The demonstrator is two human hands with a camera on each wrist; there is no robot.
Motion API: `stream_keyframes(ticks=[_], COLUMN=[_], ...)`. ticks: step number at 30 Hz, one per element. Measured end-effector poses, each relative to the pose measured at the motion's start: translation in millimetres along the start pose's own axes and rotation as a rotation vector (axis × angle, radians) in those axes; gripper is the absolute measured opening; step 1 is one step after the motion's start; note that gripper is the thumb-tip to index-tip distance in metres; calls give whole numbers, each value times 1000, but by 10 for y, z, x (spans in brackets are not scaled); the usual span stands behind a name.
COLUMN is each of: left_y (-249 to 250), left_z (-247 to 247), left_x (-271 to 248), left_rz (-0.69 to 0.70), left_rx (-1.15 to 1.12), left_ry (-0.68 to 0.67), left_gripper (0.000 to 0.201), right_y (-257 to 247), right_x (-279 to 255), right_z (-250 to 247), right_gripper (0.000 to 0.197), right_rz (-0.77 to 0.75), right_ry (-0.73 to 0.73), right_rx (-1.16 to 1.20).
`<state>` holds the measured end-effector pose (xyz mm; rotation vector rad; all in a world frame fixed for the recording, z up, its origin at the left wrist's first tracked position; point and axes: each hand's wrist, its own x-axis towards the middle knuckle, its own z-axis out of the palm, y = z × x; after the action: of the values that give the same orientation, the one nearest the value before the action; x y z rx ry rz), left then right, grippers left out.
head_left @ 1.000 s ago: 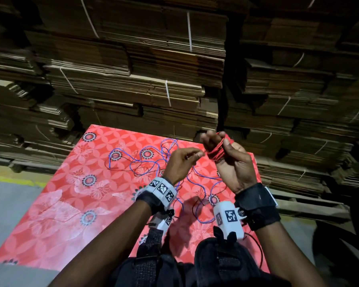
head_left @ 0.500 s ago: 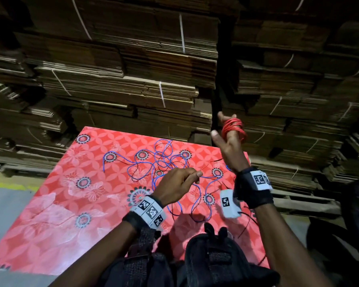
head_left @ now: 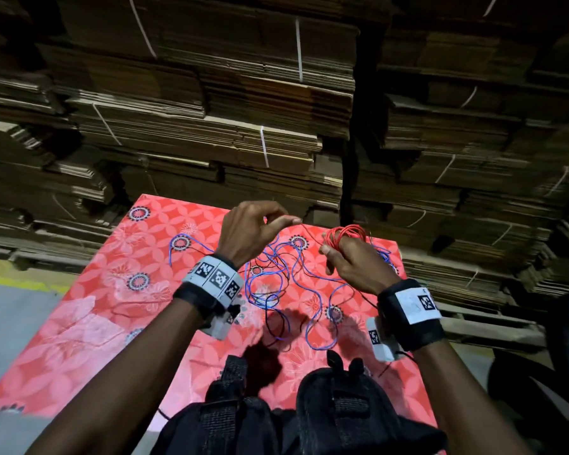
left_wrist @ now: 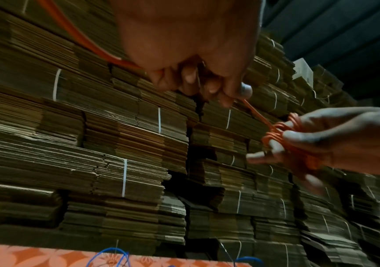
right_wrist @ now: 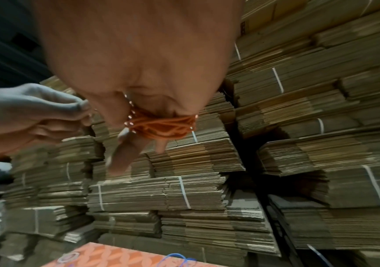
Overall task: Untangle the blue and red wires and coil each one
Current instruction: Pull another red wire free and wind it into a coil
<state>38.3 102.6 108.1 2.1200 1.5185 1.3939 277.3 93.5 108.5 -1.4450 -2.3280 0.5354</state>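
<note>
The red wire (head_left: 349, 236) is wound in a coil round the fingers of my right hand (head_left: 352, 261), which is held above the far right of the table. A short taut strand runs from that red wire coil (left_wrist: 282, 133) (right_wrist: 161, 126) to my left hand (head_left: 260, 231) (left_wrist: 207, 86), whose thumb and fingers pinch it. The blue wire (head_left: 296, 280) lies loose in tangled loops on the red flowered tablecloth (head_left: 79, 316), below and between both hands. A thin dark wire lies mixed in with the blue one.
Tall stacks of strapped flat cardboard (head_left: 211, 110) rise right behind the table's far edge. A dark gap (head_left: 362, 126) divides the stacks. Black straps and pouches (head_left: 326, 415) on my chest fill the near bottom. Grey floor (head_left: 10, 316) lies to the left.
My left hand rose from the table to the height of the right hand, pinching the red strand. My right hand with the coil came down and nearer the left.
</note>
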Motion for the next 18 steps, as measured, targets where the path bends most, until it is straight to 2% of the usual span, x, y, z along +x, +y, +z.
stream_keyframes(ticks=[2, 5, 8, 10, 12, 15, 18], left_y=[9, -16, -52, -41, -8, 34, 91], left_z=[-9, 18, 117, 198, 277, 392, 508], left_x=[71, 153, 152, 105, 25, -158, -349], left_rz=[-37, -92, -103, -94, -70, 39, 104], left_rx=[-24, -108, -224, -284, -281, -178, -138], left_ry=[44, 59, -26, -91, -150, -243, -312], left_gripper=[34, 26, 18, 14, 23, 34, 29], right_y=[-51, -188, -318, -392, -452, -507, -525], right_x=[-18, -105, -184, -197, -203, -164, -67], right_z=[6, -1, -20, -37, -74, -171, -252], right_gripper=[52, 53, 33, 27, 26, 21, 22], right_rz=[-16, -9, 17, 6, 6, -61, -71], right_ry=[-49, -179, -197, -142, -37, 111, 319], right_rx=[194, 706, 1144, 1372, 1562, 1845, 1977])
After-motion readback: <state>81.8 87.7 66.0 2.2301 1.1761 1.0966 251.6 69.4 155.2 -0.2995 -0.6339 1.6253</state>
